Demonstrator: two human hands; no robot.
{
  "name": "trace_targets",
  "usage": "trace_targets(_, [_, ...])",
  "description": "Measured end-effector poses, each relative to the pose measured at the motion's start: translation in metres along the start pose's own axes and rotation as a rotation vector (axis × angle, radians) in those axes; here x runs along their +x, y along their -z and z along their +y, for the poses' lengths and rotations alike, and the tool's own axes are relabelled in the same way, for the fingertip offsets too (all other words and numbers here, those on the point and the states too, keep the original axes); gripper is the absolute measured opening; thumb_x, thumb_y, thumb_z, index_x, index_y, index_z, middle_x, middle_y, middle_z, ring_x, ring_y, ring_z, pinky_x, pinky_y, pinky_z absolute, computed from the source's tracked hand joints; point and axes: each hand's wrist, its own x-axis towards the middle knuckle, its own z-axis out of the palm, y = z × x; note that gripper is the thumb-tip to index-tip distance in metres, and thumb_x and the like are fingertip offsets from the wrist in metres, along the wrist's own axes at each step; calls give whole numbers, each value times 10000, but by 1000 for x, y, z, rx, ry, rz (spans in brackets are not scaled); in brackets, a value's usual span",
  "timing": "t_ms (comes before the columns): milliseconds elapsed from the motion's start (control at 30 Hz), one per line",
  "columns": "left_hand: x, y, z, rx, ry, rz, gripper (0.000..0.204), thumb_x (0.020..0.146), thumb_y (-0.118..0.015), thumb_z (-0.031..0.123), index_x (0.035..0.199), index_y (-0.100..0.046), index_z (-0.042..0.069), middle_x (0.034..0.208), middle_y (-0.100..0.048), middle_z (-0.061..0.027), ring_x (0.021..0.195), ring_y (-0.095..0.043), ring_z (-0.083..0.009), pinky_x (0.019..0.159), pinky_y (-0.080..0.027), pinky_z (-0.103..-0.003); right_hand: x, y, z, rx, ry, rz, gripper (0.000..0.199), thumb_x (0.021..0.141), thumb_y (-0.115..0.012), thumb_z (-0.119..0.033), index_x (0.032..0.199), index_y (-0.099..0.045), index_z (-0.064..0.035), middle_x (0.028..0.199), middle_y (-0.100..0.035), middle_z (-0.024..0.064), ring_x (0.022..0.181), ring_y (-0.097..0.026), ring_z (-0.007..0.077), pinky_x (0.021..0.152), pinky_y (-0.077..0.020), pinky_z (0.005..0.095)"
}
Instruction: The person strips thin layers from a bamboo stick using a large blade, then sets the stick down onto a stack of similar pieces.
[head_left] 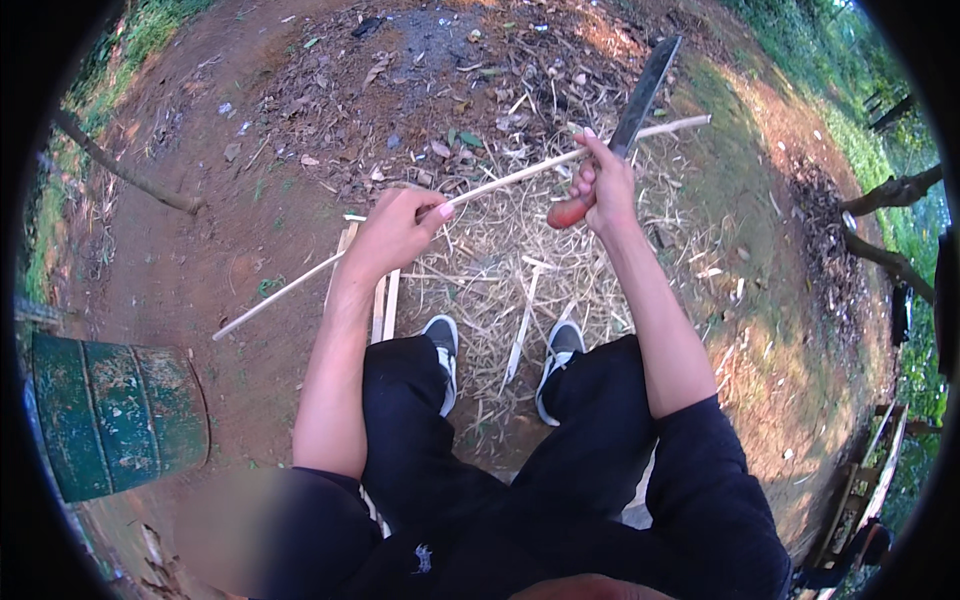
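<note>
My left hand (395, 228) grips a long pale wooden stick (500, 180) near its middle; the stick runs from lower left to upper right across my front. My right hand (600, 185) holds a long knife by its reddish handle (568, 212), the dark blade (645, 90) pointing up and away, lying against the stick near its far end. I sit with both legs in dark trousers, my shoes (442, 345) on the ground below my hands.
Pale split sticks (522, 335) and wood shavings lie on the red dirt around my feet. A green metal drum (115, 410) lies at the left. Branches (120, 165) and tree trunks (890, 255) border the patch, with grass beyond.
</note>
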Motion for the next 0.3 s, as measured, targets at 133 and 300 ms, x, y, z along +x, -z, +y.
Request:
trace_targets(133, [-1, -2, 12, 52, -168, 123, 200, 927, -634, 163, 1048, -735, 39, 892, -712, -126, 770, -646, -231, 732, -503, -348, 15, 0, 12, 180, -18, 108, 153, 929, -621, -142, 880, -569, -7, 569, -436, -4, 467, -424, 121, 455, -394, 313])
trace_targets(300, [-40, 33, 110, -486, -796, 854, 191, 972, -562, 57, 1132, -655, 9, 900, -691, -122, 817, -654, -203, 742, -515, -302, 15, 7, 5, 227, -4, 124, 134, 918, -600, -115, 852, -545, -13, 572, -424, 0, 477, -424, 124, 460, -394, 312])
